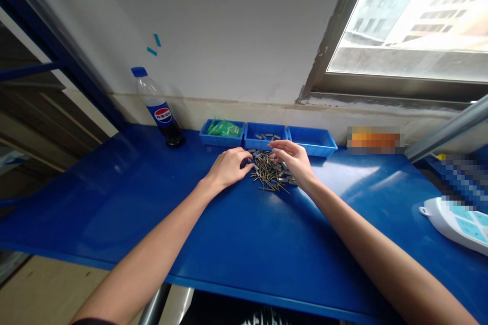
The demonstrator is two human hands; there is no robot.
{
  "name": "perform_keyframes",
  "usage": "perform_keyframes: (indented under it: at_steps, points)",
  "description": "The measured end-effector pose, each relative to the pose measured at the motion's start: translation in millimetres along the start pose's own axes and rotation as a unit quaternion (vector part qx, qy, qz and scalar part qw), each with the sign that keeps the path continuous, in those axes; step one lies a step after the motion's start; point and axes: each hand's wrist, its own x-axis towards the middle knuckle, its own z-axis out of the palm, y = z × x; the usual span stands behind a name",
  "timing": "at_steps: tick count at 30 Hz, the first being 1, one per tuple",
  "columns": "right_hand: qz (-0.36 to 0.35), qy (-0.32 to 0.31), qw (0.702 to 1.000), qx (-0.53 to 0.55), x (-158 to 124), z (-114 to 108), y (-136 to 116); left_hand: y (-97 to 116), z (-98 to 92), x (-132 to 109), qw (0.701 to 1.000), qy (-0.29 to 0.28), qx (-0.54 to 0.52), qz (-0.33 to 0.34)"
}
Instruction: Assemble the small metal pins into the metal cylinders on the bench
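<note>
A loose pile of thin brass-coloured and grey metal pins or drill-like rods (pixel 267 175) lies on the blue table, mixed with short grey metal pieces (pixel 287 180). At the pile's left edge, my left hand (pixel 227 168) is curved, with a gap between thumb and forefinger. My right hand (pixel 295 162) hovers over the right side, its fingers apart and bent toward the pile. Nothing can be made out in either hand, though the fingertips are small in view. Just behind, the middle blue bin (pixel 266 143) contains several short grey metal pieces.
The left blue bin (pixel 221 140) holds green plastic packets (pixel 225 128); a right blue bin (pixel 311 141) adjoins the middle one. A cola bottle (pixel 163 114) stands at the back left. To the right lies a white case (pixel 438 221) with light-blue compartments. The blue table (pixel 244 249) ends near my body.
</note>
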Motion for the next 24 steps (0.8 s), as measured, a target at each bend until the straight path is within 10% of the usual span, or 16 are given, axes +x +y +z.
perform_keyframes:
  at_steps: [10,19,24]
  points:
    - [0.003,-0.016,1.0,-0.001,-1.8,0.7,-4.4,-0.2,-1.2,3.7,0.99,0.063,-0.122,-0.033]
    - [0.01,-0.088,0.995,-0.037,-6.3,4.1,-9.7,10.9,-0.1,9.8,0.865,0.129,-0.471,-0.115]
    - [0.043,-0.117,0.991,0.039,-9.1,6.1,-14.8,12.0,5.4,8.6,0.848,0.107,-0.504,-0.124]
